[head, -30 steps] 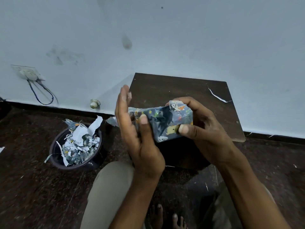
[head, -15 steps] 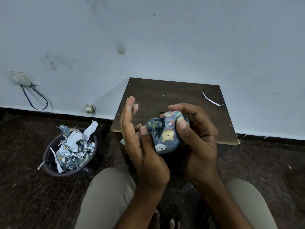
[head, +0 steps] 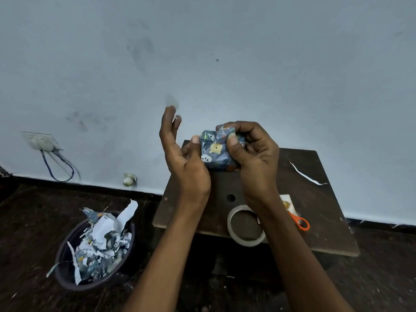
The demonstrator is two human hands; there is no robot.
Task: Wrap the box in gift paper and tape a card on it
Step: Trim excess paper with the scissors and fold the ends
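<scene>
— Where's the box?
— Held above the wooden board (head: 326,199), wrapped in animal-print gift paper (head: 215,152). Right hand (head: 254,158) clamps it; left hand (head: 180,158) has fingers straight, thumb on the edge.
— Advice?
— Pin that fold flat before reaching for the tape roll (head: 245,226).

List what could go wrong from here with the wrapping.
1. The gift paper on the box looks crumpled under the right hand; pressing harder may tear it.
2. The left hand touches it only with the thumb, so the folds might spring open.
3. The tape roll lies on the board below, so reaching it means letting go.
</scene>
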